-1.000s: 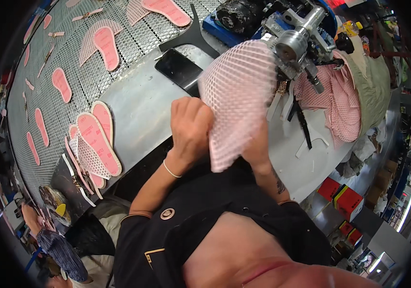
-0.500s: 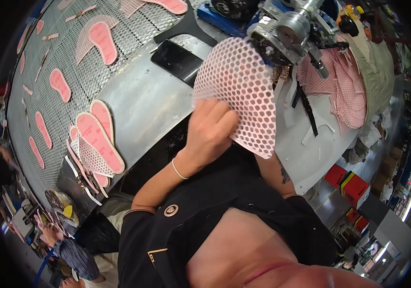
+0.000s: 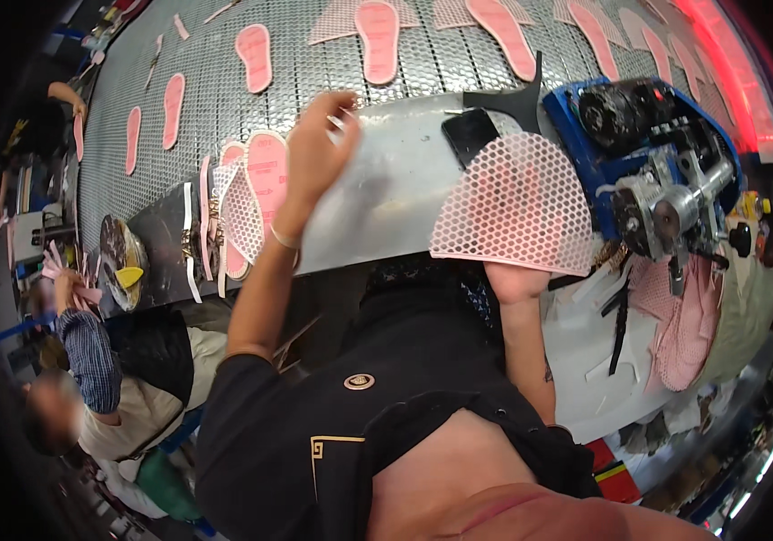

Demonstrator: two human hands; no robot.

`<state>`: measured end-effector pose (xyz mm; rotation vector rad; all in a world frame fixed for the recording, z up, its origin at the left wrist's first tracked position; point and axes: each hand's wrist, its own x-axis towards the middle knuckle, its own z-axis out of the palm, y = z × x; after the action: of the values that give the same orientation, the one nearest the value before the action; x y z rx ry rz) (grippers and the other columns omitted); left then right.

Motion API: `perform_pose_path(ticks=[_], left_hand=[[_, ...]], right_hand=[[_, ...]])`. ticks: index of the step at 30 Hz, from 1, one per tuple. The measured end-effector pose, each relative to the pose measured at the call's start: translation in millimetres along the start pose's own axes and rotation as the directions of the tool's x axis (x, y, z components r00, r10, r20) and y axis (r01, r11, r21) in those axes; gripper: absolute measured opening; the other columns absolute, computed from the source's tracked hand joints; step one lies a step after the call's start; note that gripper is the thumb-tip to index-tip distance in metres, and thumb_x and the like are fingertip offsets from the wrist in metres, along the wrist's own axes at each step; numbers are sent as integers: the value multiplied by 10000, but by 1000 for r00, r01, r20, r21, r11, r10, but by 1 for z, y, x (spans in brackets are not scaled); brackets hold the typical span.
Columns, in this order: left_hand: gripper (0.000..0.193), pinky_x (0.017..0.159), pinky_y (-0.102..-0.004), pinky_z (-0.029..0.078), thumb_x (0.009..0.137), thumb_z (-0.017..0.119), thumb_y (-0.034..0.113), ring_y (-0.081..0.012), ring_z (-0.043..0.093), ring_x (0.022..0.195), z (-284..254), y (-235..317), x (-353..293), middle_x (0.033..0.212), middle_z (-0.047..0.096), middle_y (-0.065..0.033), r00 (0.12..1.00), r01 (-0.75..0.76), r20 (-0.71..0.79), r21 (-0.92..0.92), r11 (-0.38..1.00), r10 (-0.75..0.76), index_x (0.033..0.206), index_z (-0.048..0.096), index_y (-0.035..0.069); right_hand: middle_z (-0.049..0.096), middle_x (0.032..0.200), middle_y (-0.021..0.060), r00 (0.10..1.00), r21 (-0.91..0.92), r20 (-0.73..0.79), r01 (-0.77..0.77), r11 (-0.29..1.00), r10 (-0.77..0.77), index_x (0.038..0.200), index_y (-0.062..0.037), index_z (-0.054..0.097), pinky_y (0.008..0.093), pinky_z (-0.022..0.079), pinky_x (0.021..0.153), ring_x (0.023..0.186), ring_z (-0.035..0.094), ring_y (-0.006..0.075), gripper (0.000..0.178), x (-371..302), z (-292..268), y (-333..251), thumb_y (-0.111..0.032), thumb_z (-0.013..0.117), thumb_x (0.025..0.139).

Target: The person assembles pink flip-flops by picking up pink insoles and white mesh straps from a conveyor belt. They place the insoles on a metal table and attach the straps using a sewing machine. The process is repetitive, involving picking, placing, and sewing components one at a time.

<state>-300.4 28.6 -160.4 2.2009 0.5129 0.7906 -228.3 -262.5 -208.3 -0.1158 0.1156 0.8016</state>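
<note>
My right hand is under a pink honeycomb-mesh slipper upper, a dome-shaped piece with a bound straight edge. Its outstretched fingers show through the holes, with the heel of the hand below the edge. Reaching over the metal table, my left hand is slightly blurred, its finger and thumb apart with nothing visible between them. Just left of it lie pink insoles, with a white-and-pink mesh upper over them. Several thin straps lie alongside.
A mesh conveyor carries several pink insoles. A phone lies behind the mesh piece. At right stands a blue-based machine, with stacked pink mesh beside it. A co-worker's striped sleeve shows at left.
My left hand has let go of the mesh upper and moved left toward the insoles. The upper now lies over my right hand. The view has turned.
</note>
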Motion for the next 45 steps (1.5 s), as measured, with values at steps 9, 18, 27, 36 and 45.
perform_pose_path(ticks=[9, 18, 27, 36, 45], left_hand=[[758, 956, -545, 391, 790, 643, 382, -440, 457, 1181, -20, -237, 113, 1255, 491, -300, 843, 525, -367, 718, 457, -392, 1361, 337, -10], [862, 994, -464, 425, 661, 726, 323, -449, 492, 1162, -86, -192, 101, 1234, 477, -319, 851, 521, -376, 514, 682, -366, 1298, 350, -120], [910, 1007, -423, 379, 695, 691, 270, -419, 468, 1160, -142, -83, 24, 1259, 438, -279, 872, 400, -447, 415, 817, -200, 1373, 247, -144], [1097, 1113, -435, 266, 682, 732, 414, -452, 313, 1336, -85, -230, 78, 1434, 264, -372, 917, 382, -300, 481, 789, -262, 1413, 150, -161], [805, 1110, -469, 283, 825, 647, 296, -418, 375, 1304, -27, -76, 82, 1433, 332, -300, 960, -202, -50, 563, 802, 277, 1415, 271, -102]], right_hand=[[381, 1466, 137, 999, -13, -42, 31, 999, -32, 1413, -65, 389, 486, 184, 1157, 1358, 329, 314, 594, 19, 17, 7, -451, 386, 962], [439, 1421, 155, 981, -25, 18, -194, 981, 194, 1390, -66, 427, 510, 243, 1129, 1327, 380, 329, 558, 132, 69, 73, -430, 334, 976], [536, 1246, 154, 965, -135, -195, -202, 970, 174, 1317, -68, 468, 469, 384, 1009, 1153, 507, 282, 527, 320, 67, 261, -459, 378, 976], [629, 1138, 124, 756, -910, 52, -233, 342, 653, 1291, 8, 521, 311, 453, 946, 1030, 618, 183, 380, 50, 32, 74, -213, 503, 982], [657, 1044, 66, 738, -995, 46, 97, 38, -673, 1182, -2, 594, 275, 452, 896, 975, 605, 134, 329, -141, 22, -162, -158, 626, 894]])
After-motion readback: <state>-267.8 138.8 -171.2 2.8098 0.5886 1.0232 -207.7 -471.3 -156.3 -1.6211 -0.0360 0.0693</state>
